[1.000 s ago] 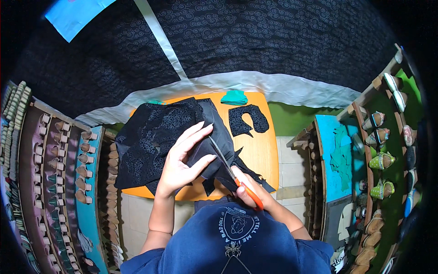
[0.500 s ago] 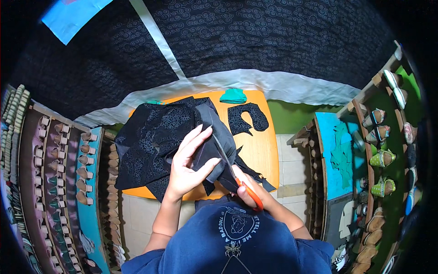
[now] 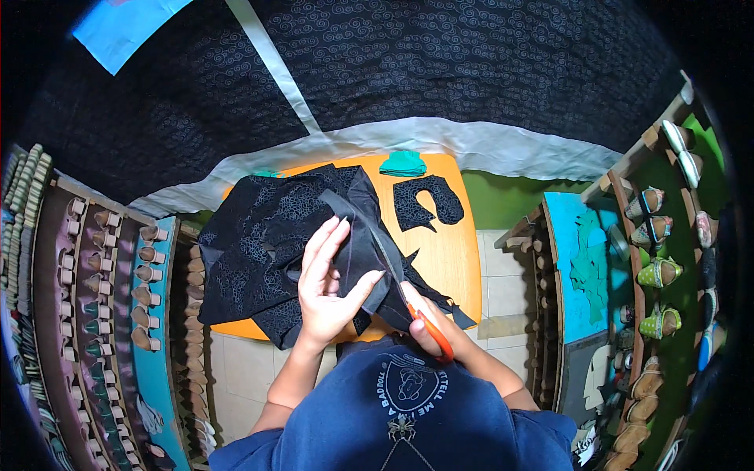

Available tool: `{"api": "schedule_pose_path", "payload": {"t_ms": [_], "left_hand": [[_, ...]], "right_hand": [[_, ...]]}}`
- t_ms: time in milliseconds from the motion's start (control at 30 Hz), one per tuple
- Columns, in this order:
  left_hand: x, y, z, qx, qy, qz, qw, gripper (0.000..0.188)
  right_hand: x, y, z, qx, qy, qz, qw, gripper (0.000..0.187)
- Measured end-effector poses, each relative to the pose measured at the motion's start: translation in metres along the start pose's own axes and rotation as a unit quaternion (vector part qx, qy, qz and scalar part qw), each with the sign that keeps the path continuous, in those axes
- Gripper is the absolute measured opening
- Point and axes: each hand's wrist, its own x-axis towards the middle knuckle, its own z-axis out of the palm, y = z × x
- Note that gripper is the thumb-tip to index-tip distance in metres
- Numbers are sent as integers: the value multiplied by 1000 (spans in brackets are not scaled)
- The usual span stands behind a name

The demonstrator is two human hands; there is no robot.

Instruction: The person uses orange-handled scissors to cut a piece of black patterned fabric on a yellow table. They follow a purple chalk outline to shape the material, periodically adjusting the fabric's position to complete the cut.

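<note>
My right hand (image 3: 428, 314) grips a pair of scissors (image 3: 444, 345) with orange handles. Their blades point away from me along a dark piece of fabric (image 3: 360, 255) raised above the table; how far apart the blades are is hard to see. My left hand (image 3: 323, 302) holds that fabric, its lower fingers curled, two upper fingers stretched out and the thumb reaching toward the blades. Under and left of it spreads a large heap of black patterned fabric (image 3: 267, 228). A curved black cut piece (image 3: 428, 202) lies at the far right of the table.
The orange table (image 3: 463, 275) also bears a folded green cloth (image 3: 403, 163) at its far edge. Shelves of shoe lasts (image 3: 145, 298) stand on the left, and a rack of shoes (image 3: 658, 273) on the right. Green scraps (image 3: 587, 267) lie on a blue surface.
My left hand's fingertips have moved slightly left while its wrist shifted right. The fabric's upper edge has swung left and turned into a narrow band. My right hand with the scissors has barely moved.
</note>
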Motion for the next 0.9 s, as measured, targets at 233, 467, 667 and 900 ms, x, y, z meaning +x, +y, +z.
{"api": "schedule_pose_path", "payload": {"t_ms": [233, 467, 667, 900], "left_hand": [[-3, -5, -6, -30, 3, -63, 998, 60], [4, 1, -6, 11, 15, -27, 999, 49], [5, 2, -4, -23, 15, -23, 999, 54], [-5, -5, -2, -46, 18, -54, 997, 65]], "right_hand": [[-1, -3, -2, -13, 2, 1, 1000, 67], [0, 8, -1, -27, -22, 9, 999, 68], [0, 9, 2, -8, -15, 8, 1000, 70], [1, 12, 4, -1, -4, -4, 1000, 72]]}}
